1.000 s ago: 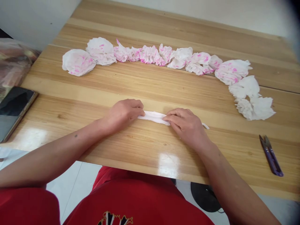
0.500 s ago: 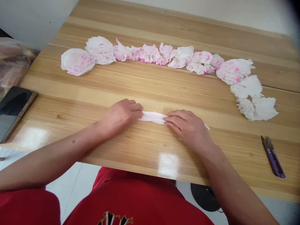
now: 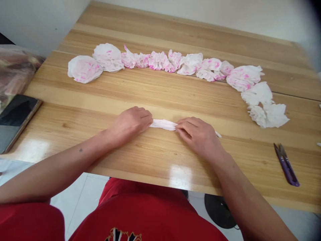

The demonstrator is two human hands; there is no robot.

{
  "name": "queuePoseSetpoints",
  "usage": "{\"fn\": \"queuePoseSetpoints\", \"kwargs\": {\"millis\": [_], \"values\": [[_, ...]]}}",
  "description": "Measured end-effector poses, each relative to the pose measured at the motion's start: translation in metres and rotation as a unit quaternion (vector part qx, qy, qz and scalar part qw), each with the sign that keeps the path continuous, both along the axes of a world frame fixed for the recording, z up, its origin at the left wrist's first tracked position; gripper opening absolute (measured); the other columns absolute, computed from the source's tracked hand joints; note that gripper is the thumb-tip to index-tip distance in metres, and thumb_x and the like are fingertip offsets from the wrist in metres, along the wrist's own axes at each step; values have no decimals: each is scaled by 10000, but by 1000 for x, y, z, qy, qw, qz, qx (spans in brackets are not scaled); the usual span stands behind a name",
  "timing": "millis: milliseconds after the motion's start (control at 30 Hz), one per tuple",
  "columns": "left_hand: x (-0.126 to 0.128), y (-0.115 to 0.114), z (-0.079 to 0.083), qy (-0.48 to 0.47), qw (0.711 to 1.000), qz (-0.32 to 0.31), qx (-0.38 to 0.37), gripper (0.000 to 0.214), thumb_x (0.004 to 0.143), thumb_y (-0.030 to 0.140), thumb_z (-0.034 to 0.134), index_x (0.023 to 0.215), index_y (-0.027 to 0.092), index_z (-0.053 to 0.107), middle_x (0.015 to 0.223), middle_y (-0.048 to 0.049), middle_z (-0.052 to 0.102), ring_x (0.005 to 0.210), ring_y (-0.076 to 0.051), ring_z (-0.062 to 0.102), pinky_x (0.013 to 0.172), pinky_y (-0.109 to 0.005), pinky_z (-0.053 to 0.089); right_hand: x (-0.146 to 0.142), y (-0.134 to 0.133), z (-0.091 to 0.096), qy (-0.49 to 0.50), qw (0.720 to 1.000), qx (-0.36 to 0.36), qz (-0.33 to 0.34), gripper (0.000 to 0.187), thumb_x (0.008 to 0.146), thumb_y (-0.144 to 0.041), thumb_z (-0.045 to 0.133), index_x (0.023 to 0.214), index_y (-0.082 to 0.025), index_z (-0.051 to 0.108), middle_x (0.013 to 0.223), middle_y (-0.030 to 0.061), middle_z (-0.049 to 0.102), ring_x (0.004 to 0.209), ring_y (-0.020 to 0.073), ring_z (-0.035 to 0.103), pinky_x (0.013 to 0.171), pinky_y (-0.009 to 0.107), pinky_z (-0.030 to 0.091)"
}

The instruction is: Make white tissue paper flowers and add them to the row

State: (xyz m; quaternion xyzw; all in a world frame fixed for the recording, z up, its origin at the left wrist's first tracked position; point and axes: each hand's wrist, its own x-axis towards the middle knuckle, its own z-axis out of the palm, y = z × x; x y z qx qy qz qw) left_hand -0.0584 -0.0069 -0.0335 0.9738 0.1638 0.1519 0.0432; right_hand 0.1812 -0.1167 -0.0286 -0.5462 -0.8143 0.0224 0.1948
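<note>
A narrow folded strip of white tissue paper [image 3: 163,124] lies flat on the wooden table [image 3: 160,90] in front of me. My left hand [image 3: 130,123] presses down on its left end with curled fingers. My right hand [image 3: 198,135] pinches and covers its right part, and a thin white tip pokes out past the hand on the right. Both hands are closed on the strip.
A curved row of several white and pink tissue-paper flowers [image 3: 175,65] runs across the far side of the table and bends down on the right. Small purple thread snips [image 3: 286,164] lie at the right. A dark phone [image 3: 16,115] rests at the left edge.
My hands have stayed on the strip, with the fingers pressing it a little tighter. The view shifted slightly.
</note>
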Motion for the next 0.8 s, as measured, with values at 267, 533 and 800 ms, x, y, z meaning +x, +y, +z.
{"fn": "queuePoseSetpoints", "kwargs": {"millis": [267,533,800], "values": [[0,-5,5,27,999,2,21,299,962,174,355,791,140,597,814,-75,646,734,-172,551,655,-302,424,-2,1,-8,-52,998,37,-8,167,922,-145,473,812,-171,596,868,72,695,800,191,620,705,325,462],[0,-8,10,53,998,6,23,311,971,176,317,809,135,579,813,-75,629,711,-172,528,647,-300,416,-2,-1,-8,-80,996,40,-10,190,939,-137,443,865,-167,615,851,68,689,781,189,601,702,322,439],[0,-6,-3,-9,999,30,36,270,953,162,375,1150,145,559,884,-66,671,756,-174,591,649,-282,433,0,-1,-8,-87,995,41,-14,231,962,-164,421,1053,-145,632,910,80,680,821,198,590,732,322,451]]}}
